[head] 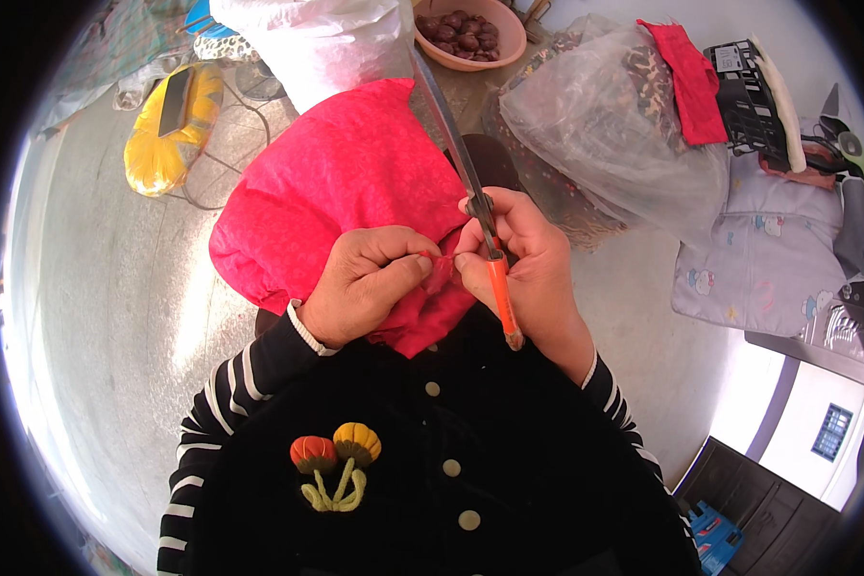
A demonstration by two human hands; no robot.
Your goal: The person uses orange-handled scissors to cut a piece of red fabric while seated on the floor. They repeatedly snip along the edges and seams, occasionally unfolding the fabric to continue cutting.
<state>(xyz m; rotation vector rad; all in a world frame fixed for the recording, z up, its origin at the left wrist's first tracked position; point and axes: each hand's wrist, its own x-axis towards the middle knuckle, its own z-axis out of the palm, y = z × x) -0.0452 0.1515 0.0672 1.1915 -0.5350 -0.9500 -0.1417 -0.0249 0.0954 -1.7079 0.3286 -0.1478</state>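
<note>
A stuffed, bright red fabric cushion or bag with a faint pattern rests on my lap. My left hand pinches a gathered edge of the red cloth between thumb and forefinger. Right beside it, my right hand has its thumb and a finger on the same bit of cloth, where fine fraying or threads show. That hand also carries long metal shears with orange handles. Their blades point away from me, across the cushion's right side. My palm partly covers the far handle.
Ahead stand a white woven sack and a pink basin of dark, round produce. A phone lies on a yellow bundle at left. To the right are a clear plastic bag, red cloth and a grey printed pad.
</note>
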